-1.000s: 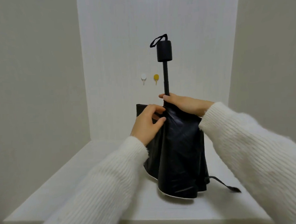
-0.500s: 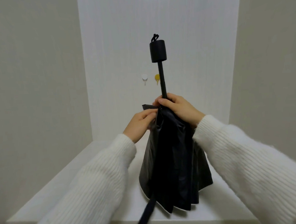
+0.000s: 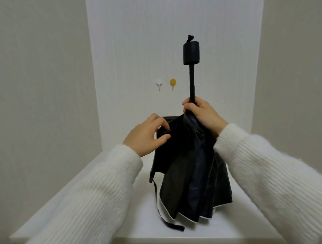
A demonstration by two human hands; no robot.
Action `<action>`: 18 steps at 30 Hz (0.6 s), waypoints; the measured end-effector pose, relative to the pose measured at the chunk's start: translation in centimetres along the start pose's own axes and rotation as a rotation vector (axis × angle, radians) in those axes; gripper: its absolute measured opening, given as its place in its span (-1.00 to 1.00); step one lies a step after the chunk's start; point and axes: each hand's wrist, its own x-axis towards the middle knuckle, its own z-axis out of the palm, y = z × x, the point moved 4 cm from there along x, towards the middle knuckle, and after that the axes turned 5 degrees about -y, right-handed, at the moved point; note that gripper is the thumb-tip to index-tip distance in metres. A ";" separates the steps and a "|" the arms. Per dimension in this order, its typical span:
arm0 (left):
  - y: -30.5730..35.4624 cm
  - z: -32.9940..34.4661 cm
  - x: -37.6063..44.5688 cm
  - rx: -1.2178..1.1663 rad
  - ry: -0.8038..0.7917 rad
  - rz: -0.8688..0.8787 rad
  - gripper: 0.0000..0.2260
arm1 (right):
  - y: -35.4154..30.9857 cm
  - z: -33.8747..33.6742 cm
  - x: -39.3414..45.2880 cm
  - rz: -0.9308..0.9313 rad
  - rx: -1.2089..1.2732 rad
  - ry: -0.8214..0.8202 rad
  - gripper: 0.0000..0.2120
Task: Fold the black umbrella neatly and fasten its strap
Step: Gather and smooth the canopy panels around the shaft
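Closest to the person, the front edge of the white table [image 3: 182, 239] runs under both cream sleeves. The black umbrella [image 3: 190, 176] stands on that table, tip end down and handle up, its cloth hanging in loose, uneven pleats that splay out over the tabletop. The strap [image 3: 162, 212] dangles from the left side of the cloth and trails onto the table just in front of the umbrella, unfastened.

Higher up the umbrella, the left hand [image 3: 148, 136] pinches a flap of cloth at the upper left edge, thumb and fingertips pressed together on the fabric. The right hand [image 3: 203, 115] is curled tight around the shaft where the cloth gathers, holding the whole thing upright. Above that fist the bare shaft rises to the stubby handle [image 3: 191, 53], with a small cord loop on top.

Beyond the umbrella, on the back wall, sit a white hook [image 3: 159, 82] and a yellow hook [image 3: 172, 82], side by side to the left of the shaft.

To my eye the pleating is only begun, and the trouble lies there. If the flaps get wrapped as they hang now, the bundle will come out lumpy and the strap may not reach round. The strap itself could get buried under a fold, since it hangs right beside the flap being pulled. And with only the tip end resting on the table, a loosened right-hand grip might let the umbrella tip or slide.
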 end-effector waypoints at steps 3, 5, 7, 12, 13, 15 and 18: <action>-0.7 -0.1 0.5 0.243 -0.038 -0.003 -0.78 | 0.0 -0.5 -0.3 -0.003 -0.029 -0.006 -0.90; -1.0 -0.1 1.0 0.395 -0.109 0.000 -0.76 | 0.0 -0.7 -0.5 -0.004 -0.045 -0.017 -0.85; -1.1 -1.0 1.5 0.363 -0.118 -0.023 -0.75 | 0.2 -1.0 -0.6 0.006 -0.046 -0.032 -0.87; -1.8 -4.4 2.7 -0.035 0.019 -0.116 -0.61 | 0.0 -1.0 -0.6 0.025 0.022 -0.135 -0.86; -2.1 -4.4 2.7 -0.072 -0.013 -0.157 -0.65 | -0.1 -1.0 -0.7 0.031 0.053 -0.161 -0.85; -2.7 -4.1 2.7 -0.146 -0.087 -0.195 -0.71 | -0.2 -1.0 -0.7 0.051 0.142 -0.209 -0.85; -3.4 -3.5 2.5 -0.322 -0.127 -0.189 -0.79 | -0.2 -1.1 -0.6 0.070 0.168 -0.214 -0.89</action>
